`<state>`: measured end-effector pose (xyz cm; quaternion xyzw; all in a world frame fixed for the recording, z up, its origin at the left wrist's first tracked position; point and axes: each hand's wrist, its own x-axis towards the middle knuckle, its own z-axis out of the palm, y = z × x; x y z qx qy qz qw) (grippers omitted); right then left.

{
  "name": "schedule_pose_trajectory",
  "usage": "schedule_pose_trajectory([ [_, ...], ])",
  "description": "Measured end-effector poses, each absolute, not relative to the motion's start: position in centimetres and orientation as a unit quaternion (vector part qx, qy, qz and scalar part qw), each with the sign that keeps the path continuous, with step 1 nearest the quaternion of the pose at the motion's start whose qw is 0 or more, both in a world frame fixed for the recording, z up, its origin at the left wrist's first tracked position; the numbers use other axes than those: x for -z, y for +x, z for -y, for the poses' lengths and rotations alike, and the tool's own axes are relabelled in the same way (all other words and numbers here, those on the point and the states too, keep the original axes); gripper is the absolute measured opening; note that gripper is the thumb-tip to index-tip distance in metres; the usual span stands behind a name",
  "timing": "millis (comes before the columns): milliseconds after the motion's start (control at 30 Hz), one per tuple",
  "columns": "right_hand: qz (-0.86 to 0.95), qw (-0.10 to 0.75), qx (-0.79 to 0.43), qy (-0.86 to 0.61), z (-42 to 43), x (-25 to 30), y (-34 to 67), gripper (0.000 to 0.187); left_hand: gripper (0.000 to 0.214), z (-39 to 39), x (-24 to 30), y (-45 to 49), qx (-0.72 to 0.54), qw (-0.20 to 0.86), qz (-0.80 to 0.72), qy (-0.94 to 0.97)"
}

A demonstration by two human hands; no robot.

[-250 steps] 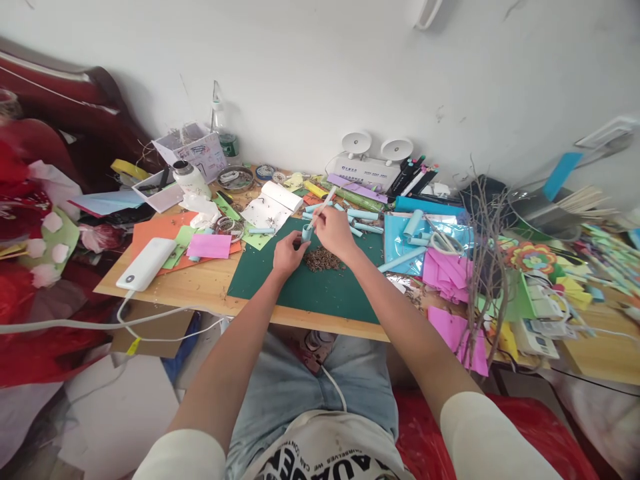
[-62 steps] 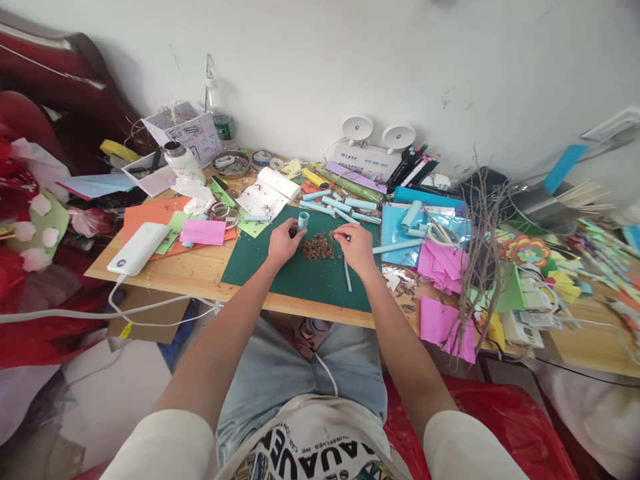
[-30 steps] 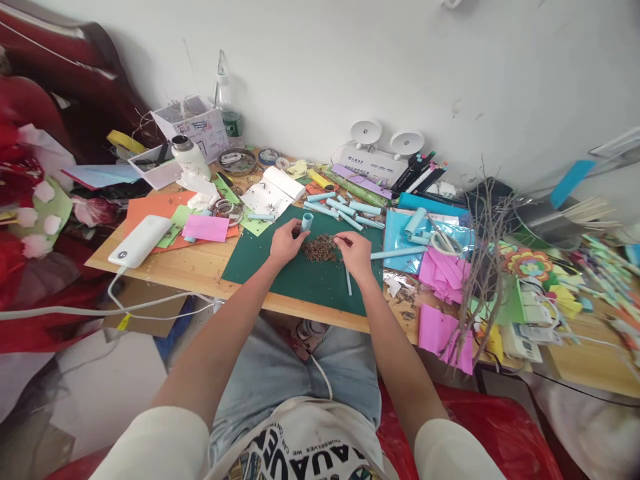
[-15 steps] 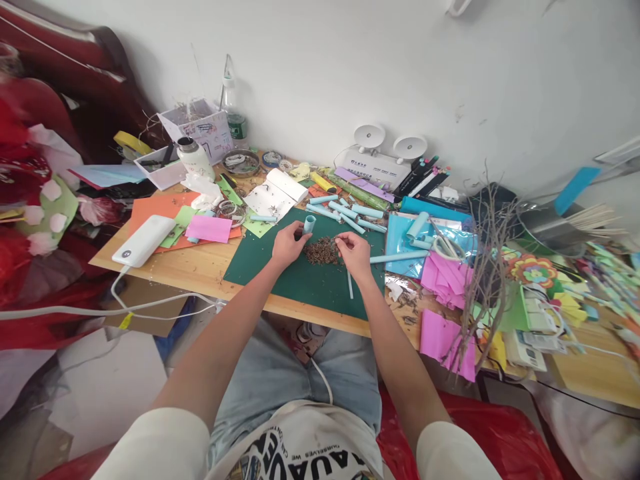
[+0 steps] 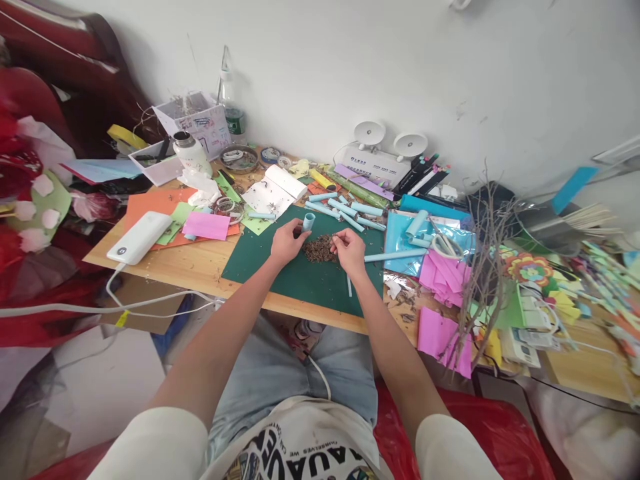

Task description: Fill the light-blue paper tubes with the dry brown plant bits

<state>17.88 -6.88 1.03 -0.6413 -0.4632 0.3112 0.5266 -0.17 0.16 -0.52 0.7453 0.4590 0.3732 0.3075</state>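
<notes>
On the dark green cutting mat (image 5: 280, 275), my left hand (image 5: 285, 241) is closed round a short light blue paper tube (image 5: 308, 221) and holds it upright. Just right of it lies a small pile of brown bits (image 5: 319, 249). My right hand (image 5: 349, 249) is at the right edge of that pile, its fingertips pinched together over the bits; what they grip is too small to see. A thin pale stick (image 5: 349, 286) lies on the mat below my right wrist.
Several rolled light blue tubes (image 5: 345, 209) lie behind the mat. Blue sheets with scissors (image 5: 443, 244), pink papers (image 5: 443, 275) and a bunch of dry twigs (image 5: 483, 267) fill the right side. A white power bank (image 5: 139, 238), orange paper and a white bottle (image 5: 191, 155) are at the left.
My right hand had a stick in the tube at first; the stick lies on the mat since, and the hand has edged left into the brown pile. My left hand still keeps the tube upright.
</notes>
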Motion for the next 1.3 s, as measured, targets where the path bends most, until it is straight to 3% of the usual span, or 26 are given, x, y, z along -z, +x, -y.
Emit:
schedule_pose_trajectory([
  [200,0.495,0.502,-0.285,-0.649,7.0,-1.8,17.5,0.021,0.018,-0.2,0.6,-0.1,-0.373,0.302,-0.463,0.745],
  [467,0.483,0.579,-0.368,-0.545,5.4,-7.2,16.6,0.023,0.02,-0.1,0.4,-0.1,-0.367,0.304,-0.468,0.744],
  [733,0.478,0.538,-0.442,-0.536,1.5,-8.8,14.4,0.018,0.021,0.0,0.5,-0.1,-0.368,0.31,-0.472,0.738],
  [1300,0.679,0.396,-0.165,-0.595,1.8,-8.3,14.9,0.027,0.022,0.0,0.4,-0.1,-0.37,0.31,-0.468,0.741],
])
